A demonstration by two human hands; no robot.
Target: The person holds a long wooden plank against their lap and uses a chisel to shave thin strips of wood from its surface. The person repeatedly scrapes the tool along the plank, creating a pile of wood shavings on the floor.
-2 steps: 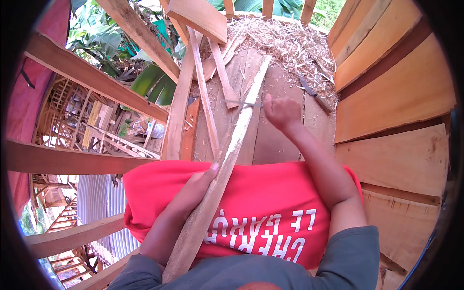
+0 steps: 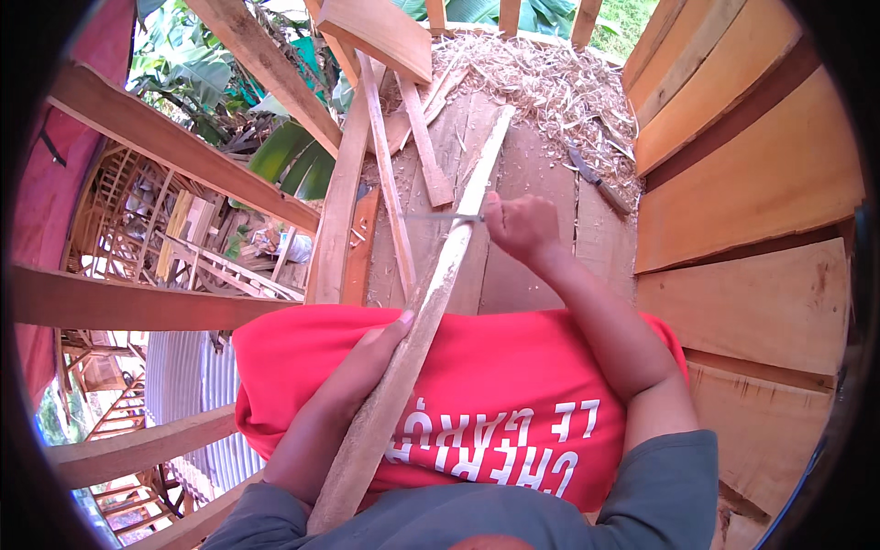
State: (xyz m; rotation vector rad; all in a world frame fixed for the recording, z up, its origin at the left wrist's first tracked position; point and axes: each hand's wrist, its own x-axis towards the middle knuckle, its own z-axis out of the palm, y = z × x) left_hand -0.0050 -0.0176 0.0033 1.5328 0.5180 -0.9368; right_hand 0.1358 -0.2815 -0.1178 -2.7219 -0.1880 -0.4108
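Observation:
A long wooden strip [image 2: 403, 367] slants from my chest across my lap to the floorboards, its far half pale and freshly shaved. My left hand [image 2: 380, 348] is closed around its middle at the front of my lap, the thumb along its edge; most of the fingers are hidden beneath. Farther out, my right hand [image 2: 522, 225] is in a fist on a knife, its handle mostly hidden in the grip. The knife's thin blade [image 2: 431, 216] points left and lies across the pale part of the strip. A red cloth [image 2: 513, 367] with white lettering covers my lap.
Curled wood shavings [image 2: 550, 82] lie heaped at the far end, with a second knife [image 2: 596, 179] at their right edge. Loose wooden slats [image 2: 390, 174] lean left of the strip. A plank wall [image 2: 742, 220] stands on the right, open wooden rails [image 2: 156, 307] on the left.
My right hand and the knife have slid nearer to me along the strip. My left hand and the strip stay put.

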